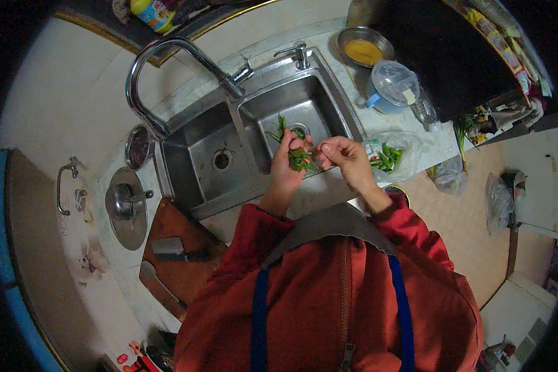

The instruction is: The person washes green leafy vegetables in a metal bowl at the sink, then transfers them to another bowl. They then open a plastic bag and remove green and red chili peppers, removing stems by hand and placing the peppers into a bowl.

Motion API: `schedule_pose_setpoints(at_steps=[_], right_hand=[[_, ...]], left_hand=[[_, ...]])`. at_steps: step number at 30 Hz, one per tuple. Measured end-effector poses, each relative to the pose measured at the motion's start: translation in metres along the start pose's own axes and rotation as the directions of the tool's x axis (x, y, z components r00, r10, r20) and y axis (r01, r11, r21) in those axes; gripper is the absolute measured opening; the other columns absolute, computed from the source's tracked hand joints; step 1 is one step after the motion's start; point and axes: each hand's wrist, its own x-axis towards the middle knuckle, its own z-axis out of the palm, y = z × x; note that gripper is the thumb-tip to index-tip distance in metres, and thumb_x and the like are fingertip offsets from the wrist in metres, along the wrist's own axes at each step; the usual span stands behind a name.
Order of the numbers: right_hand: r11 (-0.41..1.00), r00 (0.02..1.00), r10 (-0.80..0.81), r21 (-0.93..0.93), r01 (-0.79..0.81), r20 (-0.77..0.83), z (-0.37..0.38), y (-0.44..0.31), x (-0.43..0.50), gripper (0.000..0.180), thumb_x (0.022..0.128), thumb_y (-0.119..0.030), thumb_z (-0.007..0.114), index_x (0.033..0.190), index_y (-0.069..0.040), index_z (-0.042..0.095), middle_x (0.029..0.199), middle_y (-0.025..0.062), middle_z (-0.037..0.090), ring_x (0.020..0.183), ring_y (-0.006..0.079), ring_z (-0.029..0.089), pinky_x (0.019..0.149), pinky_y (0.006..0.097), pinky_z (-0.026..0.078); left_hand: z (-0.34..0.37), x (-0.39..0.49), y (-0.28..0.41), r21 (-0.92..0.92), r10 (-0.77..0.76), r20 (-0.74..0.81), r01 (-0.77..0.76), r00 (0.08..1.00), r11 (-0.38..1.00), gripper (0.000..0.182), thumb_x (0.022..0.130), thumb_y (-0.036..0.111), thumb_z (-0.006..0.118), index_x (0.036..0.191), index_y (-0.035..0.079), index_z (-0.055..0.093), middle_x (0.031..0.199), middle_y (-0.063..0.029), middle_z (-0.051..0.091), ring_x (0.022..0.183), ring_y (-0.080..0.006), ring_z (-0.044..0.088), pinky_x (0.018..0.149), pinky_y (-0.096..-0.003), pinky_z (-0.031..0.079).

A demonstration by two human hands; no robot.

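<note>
My left hand (285, 160) is over the front of the right basin of a steel double sink (236, 135). It is closed around a bunch of green vegetables (300, 159) with a little red among them. Slim green tips (279, 129) stick out beyond its fingers. My right hand (351, 160) is just to the right, thumb and forefinger brought together; whether a small piece sits between them is hard to see. Green bits lie around the drain (299, 131), partly hidden by my left hand. Beside my right wrist, a clear plastic bag (411, 153) holds green chili peppers (387, 158).
A chrome faucet (181, 42) arches over the left basin. Rightward stand a steel bowl of yellowish liquid (363, 50) and a lidded blue container (393, 88). A cleaver (168, 249) lies on a brown cutting board (186, 279) at left, near a pot lid (126, 209).
</note>
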Motion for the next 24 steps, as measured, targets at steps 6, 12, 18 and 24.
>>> schedule_pose_setpoints(at_steps=[6, 12, 18, 24], right_hand=[[0.946, 0.973, 0.226, -0.25, -0.208, 0.047, -0.007, -0.017, -0.004, 0.025, 0.08, -0.025, 0.061, 0.087, -0.001, 0.061, 0.065, 0.0005, 0.057, 0.054, 0.007, 0.048, 0.049, 0.021, 0.037], [0.717, 0.998, -0.044, -0.697, -0.003, -0.05, -0.003, -0.017, -0.008, 0.022, 0.077, -0.02, 0.063, 0.077, 0.001, 0.061, 0.06, 0.0066, 0.056, 0.055, 0.0124, 0.051, 0.052, 0.0298, 0.041], [0.906, 0.998, -0.038, -0.418, 0.057, 0.054, -0.007, 0.001, -0.002, 0.019, 0.082, -0.019, 0.058, 0.081, 0.001, 0.06, 0.064, 0.0029, 0.057, 0.053, 0.0088, 0.048, 0.048, 0.0242, 0.036], [0.98, 0.983, 0.18, 0.096, -0.176, -0.031, -0.009, 0.012, -0.003, 0.018, 0.085, -0.018, 0.055, 0.083, -0.001, 0.059, 0.066, -0.0011, 0.055, 0.052, 0.0034, 0.041, 0.046, 0.0172, 0.031]], left_hand=[[0.021, -0.006, 0.0, 0.458, 0.156, 0.018, -0.146, 0.988, 0.877, 0.015, 0.087, 0.021, 0.052, 0.08, 0.009, 0.047, 0.065, 0.0007, 0.042, 0.065, -0.0136, 0.047, 0.06, -0.0284, 0.042], [0.027, -0.005, -0.012, 0.576, 0.3, -0.016, -0.237, 0.954, 0.782, 0.013, 0.086, 0.019, 0.053, 0.084, 0.007, 0.048, 0.066, 0.0015, 0.041, 0.059, -0.0095, 0.041, 0.058, -0.0253, 0.04], [0.013, 0.0, -0.009, 0.366, 0.167, -0.058, -0.135, 0.984, 0.921, 0.012, 0.086, 0.019, 0.053, 0.085, 0.008, 0.049, 0.066, 0.0024, 0.042, 0.06, -0.0079, 0.041, 0.056, -0.0239, 0.039], [0.006, 0.002, -0.004, -0.053, -0.062, -0.079, 0.058, 0.995, 0.997, 0.017, 0.087, 0.024, 0.051, 0.078, 0.01, 0.047, 0.065, 0.0023, 0.043, 0.061, -0.011, 0.043, 0.058, -0.0251, 0.039]])
